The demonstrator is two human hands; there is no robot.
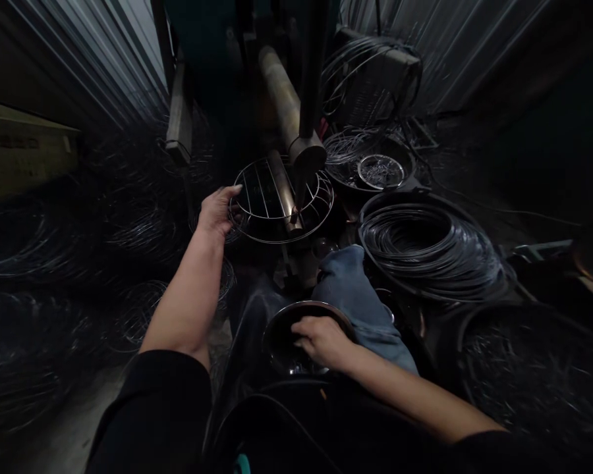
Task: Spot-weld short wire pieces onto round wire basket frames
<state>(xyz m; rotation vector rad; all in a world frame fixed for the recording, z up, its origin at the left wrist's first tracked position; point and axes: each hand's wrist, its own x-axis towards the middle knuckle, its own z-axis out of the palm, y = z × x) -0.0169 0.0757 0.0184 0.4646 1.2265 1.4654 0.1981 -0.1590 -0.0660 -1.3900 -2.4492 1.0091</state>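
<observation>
My left hand [218, 209] grips the left edge of a round wire rack [261, 216], its thumb over the rim. The rack has a ring, parallel wires and a second ring just below, and sits between the upper cylindrical arm [284, 99] and the lower metal rod [283, 187] of a machine. My right hand [323, 339] reaches into a metal bowl [275, 320] on my lap, fingers curled downward. Small shiny pieces lie at the bottom of the bowl. Whatever those fingertips hold, if anything, is too dark to make out.
Right of the machine, a large tub holds coiled wire rings [439, 257]. Behind it, a basin [333, 172] contains loose wires and a small dish of pieces [380, 172]. Another dark container [538, 368] stands at lower right. Wire bundles [138, 224] lie at left, near a yellowish box [27, 151].
</observation>
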